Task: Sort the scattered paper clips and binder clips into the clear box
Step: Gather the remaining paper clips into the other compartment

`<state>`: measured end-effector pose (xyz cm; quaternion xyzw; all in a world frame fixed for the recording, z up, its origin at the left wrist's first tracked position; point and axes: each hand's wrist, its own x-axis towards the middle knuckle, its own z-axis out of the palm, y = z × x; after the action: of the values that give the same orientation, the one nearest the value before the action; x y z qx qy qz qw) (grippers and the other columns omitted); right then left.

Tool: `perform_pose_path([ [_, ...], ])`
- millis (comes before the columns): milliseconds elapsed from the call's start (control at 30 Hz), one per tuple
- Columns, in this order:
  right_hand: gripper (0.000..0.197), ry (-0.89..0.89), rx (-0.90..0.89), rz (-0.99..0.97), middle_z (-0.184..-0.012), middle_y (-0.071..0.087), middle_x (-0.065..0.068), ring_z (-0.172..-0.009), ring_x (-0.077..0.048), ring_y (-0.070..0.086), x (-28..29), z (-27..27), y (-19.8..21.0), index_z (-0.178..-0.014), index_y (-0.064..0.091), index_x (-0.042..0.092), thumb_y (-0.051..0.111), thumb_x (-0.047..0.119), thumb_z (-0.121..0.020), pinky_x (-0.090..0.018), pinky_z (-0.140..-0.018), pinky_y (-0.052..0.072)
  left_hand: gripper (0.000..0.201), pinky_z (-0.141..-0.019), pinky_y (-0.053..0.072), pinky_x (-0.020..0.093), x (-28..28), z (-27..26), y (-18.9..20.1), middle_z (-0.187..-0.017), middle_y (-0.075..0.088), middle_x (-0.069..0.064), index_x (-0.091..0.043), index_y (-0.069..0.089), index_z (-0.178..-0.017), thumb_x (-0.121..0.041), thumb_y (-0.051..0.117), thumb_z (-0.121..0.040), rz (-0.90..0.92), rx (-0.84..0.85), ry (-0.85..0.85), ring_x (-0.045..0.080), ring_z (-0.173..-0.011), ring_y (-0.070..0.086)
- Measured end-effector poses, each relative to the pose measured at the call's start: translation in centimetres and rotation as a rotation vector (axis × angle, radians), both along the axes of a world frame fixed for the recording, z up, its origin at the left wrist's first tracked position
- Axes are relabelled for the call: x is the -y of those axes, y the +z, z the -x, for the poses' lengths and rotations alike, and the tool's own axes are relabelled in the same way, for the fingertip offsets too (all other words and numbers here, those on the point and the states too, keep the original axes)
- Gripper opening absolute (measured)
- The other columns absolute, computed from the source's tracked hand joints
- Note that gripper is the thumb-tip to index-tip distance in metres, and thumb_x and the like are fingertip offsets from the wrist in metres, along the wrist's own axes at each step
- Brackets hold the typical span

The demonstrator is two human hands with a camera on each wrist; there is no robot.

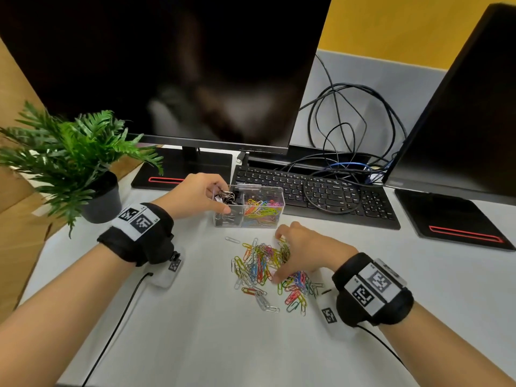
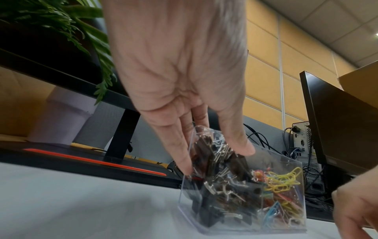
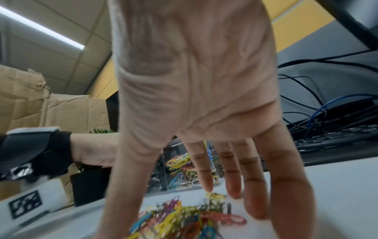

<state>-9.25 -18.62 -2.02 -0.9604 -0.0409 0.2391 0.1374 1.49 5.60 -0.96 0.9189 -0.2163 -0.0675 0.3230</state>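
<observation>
The clear box stands on the white desk in front of the keyboard. Its left compartment holds black binder clips, its right one coloured paper clips. My left hand grips the box's left end, thumb on the front wall and fingers over the far rim. The left wrist view shows this hand straddling the box above the binder clips. A loose pile of coloured paper clips lies nearer me. My right hand spreads over it with straight fingers, tips touching the clips.
A black keyboard lies right behind the box, with tangled cables over it. Two dark monitors stand at the back. A potted plant is at the left. One silver clip lies apart from the pile.
</observation>
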Motion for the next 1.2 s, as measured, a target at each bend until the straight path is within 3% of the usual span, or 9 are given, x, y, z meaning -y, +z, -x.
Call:
perform_pose_path([
  [67, 0.082, 0.036, 0.033, -0.008, -0.109, 0.040, 0.003, -0.098, -0.020, 0.049, -0.4, 0.0, -0.4, -0.125, 0.042, 0.023, 0.085, 0.046, -0.059, -0.033, -0.076, 0.046, 0.046, -0.080, 0.050, 0.029, 0.1, 0.0, -0.1, -0.103, 0.061, 0.001, -0.024, 0.062, -0.111, -0.034, 0.083, -0.071, 0.010, -0.001, 0.007, 0.017, -0.095, 0.059],
  [167, 0.047, 0.063, 0.080, -0.059, -0.101, 0.047, 0.004, -0.091, -0.018, 0.050, -1.1, -0.3, -0.6, -0.106, 0.055, 0.023, 0.083, 0.030, -0.068, -0.026, -0.065, 0.041, 0.046, -0.081, 0.050, 0.029, 0.1, 0.2, -0.4, -0.105, 0.061, -0.001, -0.025, 0.062, -0.111, -0.033, 0.082, -0.071, 0.041, -0.012, 0.013, 0.016, -0.098, 0.059],
  [300, 0.022, 0.100, 0.165, -0.093, -0.094, 0.056, 0.003, -0.086, -0.016, 0.055, -1.0, -0.5, -0.4, -0.095, 0.065, 0.021, 0.074, 0.013, -0.076, -0.024, -0.070, 0.046, 0.049, -0.083, 0.049, 0.028, -0.1, 0.2, -0.8, -0.106, 0.060, -0.003, -0.026, 0.061, -0.113, -0.032, 0.084, -0.070, 0.082, -0.032, 0.024, 0.015, -0.099, 0.059],
  [533, 0.017, 0.057, 0.233, -0.194, -0.083, 0.065, 0.000, -0.072, -0.010, 0.057, 0.1, -1.1, -0.1, -0.084, 0.071, 0.015, 0.073, 0.001, -0.074, -0.016, -0.058, 0.041, 0.049, -0.079, 0.051, 0.024, -0.4, 0.2, -1.3, -0.110, 0.062, 0.000, -0.025, 0.061, -0.111, -0.024, 0.085, -0.069, 0.137, -0.071, 0.005, 0.016, -0.099, 0.062],
  [700, 0.021, -0.059, 0.214, -0.324, -0.069, 0.063, 0.005, -0.054, -0.003, 0.059, 0.7, -1.5, 0.7, -0.075, 0.070, 0.020, 0.076, -0.001, -0.073, -0.029, -0.058, 0.055, 0.048, -0.076, 0.048, 0.017, -0.3, 0.2, -1.2, -0.108, 0.064, -0.001, -0.023, 0.061, -0.111, -0.021, 0.085, -0.070, 0.141, -0.084, -0.004, 0.016, -0.099, 0.062],
  [833, 0.019, -0.118, 0.246, -0.423, -0.074, 0.071, -0.010, -0.063, -0.024, 0.069, 0.9, -1.9, 2.1, -0.077, 0.073, 0.015, 0.075, -0.003, -0.074, -0.033, -0.063, 0.060, 0.046, -0.069, 0.043, 0.012, -0.2, 0.3, -1.1, -0.108, 0.064, -0.004, -0.022, 0.061, -0.111, -0.020, 0.084, -0.071, 0.140, -0.083, -0.011, 0.005, -0.093, 0.059],
  [1000, 0.016, -0.134, 0.318, -0.447, -0.053, 0.066, 0.007, -0.048, -0.011, 0.060, 0.7, -3.7, 4.9, -0.077, 0.074, 0.013, 0.074, -0.002, -0.073, -0.031, -0.053, 0.053, 0.045, -0.074, 0.044, 0.014, -0.3, 0.2, -1.2, -0.108, 0.063, -0.007, -0.024, 0.061, -0.109, -0.022, 0.084, -0.070, 0.125, -0.084, -0.008, 0.006, -0.097, 0.059],
  [1100, 0.017, -0.120, 0.380, -0.426, -0.059, 0.064, 0.010, -0.047, 0.001, 0.057, 0.0, -5.0, 6.3, -0.075, 0.073, 0.017, 0.076, 0.000, -0.072, -0.021, -0.053, 0.049, 0.045, -0.075, 0.043, 0.013, -0.3, 0.1, -1.4, -0.106, 0.063, -0.009, -0.025, 0.061, -0.109, -0.023, 0.084, -0.070, 0.126, -0.089, -0.001, 0.009, -0.100, 0.058],
  [1200, 0.016, -0.092, 0.411, -0.397, -0.070, 0.067, 0.003, -0.061, -0.006, 0.062, -0.8, -6.3, 7.0, -0.080, 0.074, 0.015, 0.076, 0.001, -0.073, -0.028, -0.065, 0.056, 0.044, -0.077, 0.045, 0.016, -0.4, -0.1, -1.4, -0.107, 0.063, -0.009, -0.027, 0.061, -0.107, -0.023, 0.084, -0.070, 0.138, -0.091, -0.005, 0.009, -0.102, 0.059],
])
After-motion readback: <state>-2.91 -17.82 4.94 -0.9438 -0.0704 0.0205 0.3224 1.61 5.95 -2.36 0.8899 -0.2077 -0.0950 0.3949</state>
